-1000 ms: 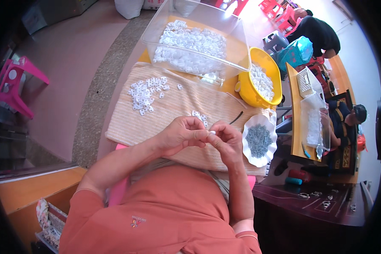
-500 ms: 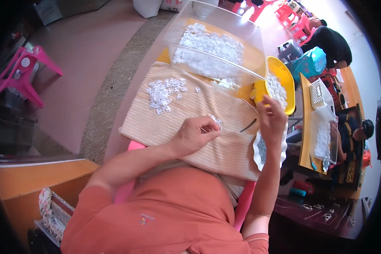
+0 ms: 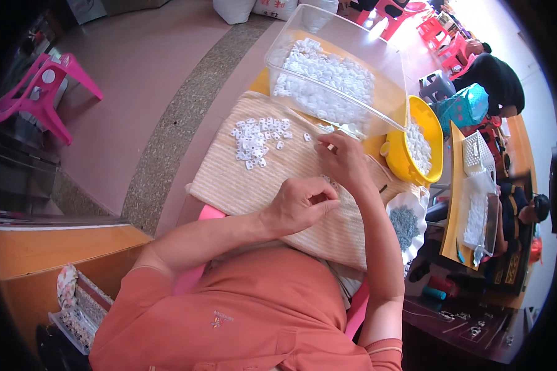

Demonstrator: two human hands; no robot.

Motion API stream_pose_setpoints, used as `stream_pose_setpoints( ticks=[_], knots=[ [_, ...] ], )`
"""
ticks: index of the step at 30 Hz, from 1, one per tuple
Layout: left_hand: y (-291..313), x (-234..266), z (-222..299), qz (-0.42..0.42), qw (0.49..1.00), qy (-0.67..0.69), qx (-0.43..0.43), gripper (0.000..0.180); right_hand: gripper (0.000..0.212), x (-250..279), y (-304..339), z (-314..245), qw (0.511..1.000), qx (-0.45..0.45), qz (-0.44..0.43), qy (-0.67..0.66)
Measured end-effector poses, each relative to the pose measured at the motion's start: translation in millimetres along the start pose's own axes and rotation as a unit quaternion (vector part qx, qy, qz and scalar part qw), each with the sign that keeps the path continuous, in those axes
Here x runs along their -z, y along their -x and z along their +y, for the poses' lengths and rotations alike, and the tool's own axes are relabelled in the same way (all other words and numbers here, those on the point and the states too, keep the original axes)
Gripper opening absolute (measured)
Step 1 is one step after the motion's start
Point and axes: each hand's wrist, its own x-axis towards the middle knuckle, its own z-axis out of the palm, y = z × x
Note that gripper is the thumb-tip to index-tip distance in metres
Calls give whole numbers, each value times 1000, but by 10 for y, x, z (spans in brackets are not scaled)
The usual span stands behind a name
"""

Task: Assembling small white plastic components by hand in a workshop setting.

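My left hand (image 3: 300,206) hovers low over a striped beige cloth (image 3: 220,188), thumb and fingers pinched together; whatever they hold is too small to make out. My right hand (image 3: 342,159) is just beyond it, fingers curled and partly hidden, near a lone white plastic piece (image 3: 307,137). A few similar pieces (image 3: 330,181) show between the hands. Left of them lies a loose pile of small white plastic pieces with holes (image 3: 250,145). A short dark stick (image 3: 384,188) rests on the cloth right of my right forearm.
A clear bin (image 3: 387,99) of white pieces stands at the back. To the right are a yellow basin (image 3: 436,145) of white pieces and a wavy-rimmed white dish (image 3: 419,213) holding small grey bits. A pink stool (image 3: 54,93) stands far left; people sit at the right.
My right hand has moved left from beside the yellow basin to over the cloth. My left hand stays pinched, and the whole view has shifted slightly.
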Motion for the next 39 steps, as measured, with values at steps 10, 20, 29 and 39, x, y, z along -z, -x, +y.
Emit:
stream_pose_setpoints(
  ticks=[10,20,29,39],
  knots=[
    [-52,68,-15,69,996,29,42,11,20,-220,-229,-30,990,38,-37,132],
    [-93,112,-105,96,982,132,99,6,17,-261,-161,27,995,56,43,72],
    [-253,311,-38,186,966,166,62,13,10,166,191,-32,999,35,14,-10],
    [-1286,1381,-104,367,930,17,21,70,41,984,-17,59,961,-5,145,234]
  ],
)
